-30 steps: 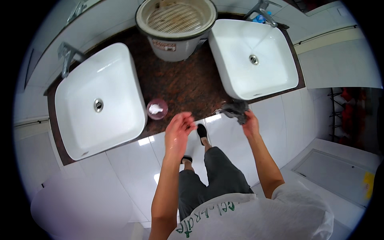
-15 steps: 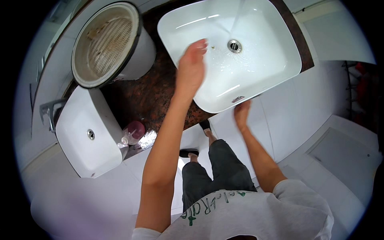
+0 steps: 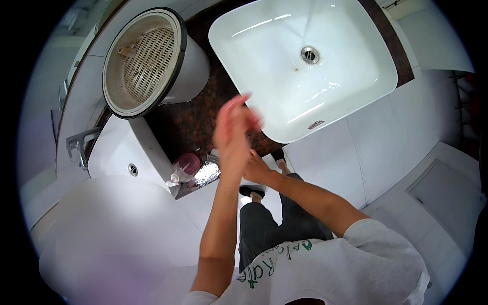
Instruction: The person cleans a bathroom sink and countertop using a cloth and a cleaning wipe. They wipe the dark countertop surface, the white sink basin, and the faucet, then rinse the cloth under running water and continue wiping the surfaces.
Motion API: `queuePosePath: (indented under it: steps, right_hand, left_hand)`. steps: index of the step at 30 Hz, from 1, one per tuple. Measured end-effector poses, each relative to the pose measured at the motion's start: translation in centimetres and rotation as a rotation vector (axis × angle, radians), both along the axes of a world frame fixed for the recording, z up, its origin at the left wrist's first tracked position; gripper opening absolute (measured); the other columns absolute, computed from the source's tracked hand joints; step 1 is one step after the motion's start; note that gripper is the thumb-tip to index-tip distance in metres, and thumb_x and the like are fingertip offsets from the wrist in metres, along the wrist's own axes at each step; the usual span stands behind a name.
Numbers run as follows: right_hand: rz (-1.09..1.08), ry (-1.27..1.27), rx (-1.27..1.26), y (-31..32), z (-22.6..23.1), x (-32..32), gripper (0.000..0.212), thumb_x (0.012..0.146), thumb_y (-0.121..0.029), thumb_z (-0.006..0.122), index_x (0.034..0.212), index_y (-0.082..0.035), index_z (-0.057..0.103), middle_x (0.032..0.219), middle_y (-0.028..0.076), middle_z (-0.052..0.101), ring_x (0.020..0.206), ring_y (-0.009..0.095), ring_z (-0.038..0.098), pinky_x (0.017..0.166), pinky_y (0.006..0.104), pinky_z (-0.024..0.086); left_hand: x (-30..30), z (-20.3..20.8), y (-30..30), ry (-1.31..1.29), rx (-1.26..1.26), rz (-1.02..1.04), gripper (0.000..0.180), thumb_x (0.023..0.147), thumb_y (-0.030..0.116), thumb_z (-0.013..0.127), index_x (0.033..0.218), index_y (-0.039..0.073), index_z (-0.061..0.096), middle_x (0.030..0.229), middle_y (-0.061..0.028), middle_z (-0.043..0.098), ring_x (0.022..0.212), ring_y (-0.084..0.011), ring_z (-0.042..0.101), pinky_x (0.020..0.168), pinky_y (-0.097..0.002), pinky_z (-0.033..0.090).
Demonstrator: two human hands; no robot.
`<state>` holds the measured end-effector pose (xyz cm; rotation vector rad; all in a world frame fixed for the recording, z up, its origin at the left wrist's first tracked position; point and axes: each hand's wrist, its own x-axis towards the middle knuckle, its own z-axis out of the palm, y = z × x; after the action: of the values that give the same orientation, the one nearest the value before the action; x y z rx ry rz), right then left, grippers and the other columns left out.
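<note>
My left hand (image 3: 233, 127) hangs over the dark counter, beside the near left corner of the white sink (image 3: 295, 109). It is blurred, but its fingers look apart and nothing shows in them. Close beside my left wrist is my right hand (image 3: 258, 170), lower down and partly covered by the left forearm. Its fingers are hidden, and I cannot tell whether the two hands touch. A thin stream of water falls into the sink near the metal drain (image 3: 309, 55). A small brownish speck (image 3: 296, 69) lies close to that drain.
At the back left, a tall white tub (image 3: 190, 71) with a dark rim holds a perforated basket (image 3: 150, 63). A second white basin (image 3: 122, 147) with a tap (image 3: 81, 147) stands at the left. Near the reddish-brown counter (image 3: 175, 124) edge is a pink pump bottle (image 3: 187, 166).
My left hand has drawn back from over the sink toward the counter. From beside the sink's front edge, my right hand has swung left to my left wrist. The whole view has shifted slightly.
</note>
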<state>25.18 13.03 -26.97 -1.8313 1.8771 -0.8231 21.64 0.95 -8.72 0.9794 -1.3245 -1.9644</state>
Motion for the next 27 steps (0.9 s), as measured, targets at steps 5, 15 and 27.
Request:
queuePosePath:
  steps: [5, 15, 27]
  right_hand:
    - [0.146, -0.195, 0.085, -0.6, -1.5, -0.7, 0.035, 0.082, -0.013, 0.057, 0.115, -0.005, 0.059, 0.121, 0.014, 0.057, 0.125, 0.03, 0.041, 0.104, 0.0479, 0.028]
    - [0.057, -0.647, 0.22, 1.8, -4.2, -2.6, 0.043, 0.084, -0.017, 0.059, 0.126, -0.009, 0.054, 0.126, 0.01, 0.056, 0.126, 0.028, 0.042, 0.103, 0.0379, 0.039]
    - [0.097, 0.068, 0.039, -1.0, -1.5, -5.3, 0.032, 0.083, -0.015, 0.057, 0.114, -0.005, 0.06, 0.135, 0.014, 0.045, 0.132, 0.032, 0.036, 0.107, 0.0464, 0.032]
  left_hand:
    - [-12.5, -11.4, -4.1, -0.799, -0.973, -0.155, 0.045, 0.096, 0.026, 0.044, 0.135, 0.004, 0.043, 0.128, -0.0177, 0.052, 0.124, -0.0308, 0.044, 0.102, -0.0542, 0.031]
    - [-24.4, -20.2, 0.0, -0.487, -1.558, -0.498, 0.059, 0.091, 0.041, 0.047, 0.143, 0.013, 0.037, 0.148, -0.0111, 0.034, 0.139, -0.0235, 0.026, 0.111, -0.0576, 0.016]
    - [-19.1, -9.0, -5.4, -0.446, -1.323, -0.174, 0.027, 0.084, 0.019, 0.062, 0.108, 0.007, 0.065, 0.121, -0.0161, 0.054, 0.111, -0.0298, 0.052, 0.1, -0.0434, 0.035]
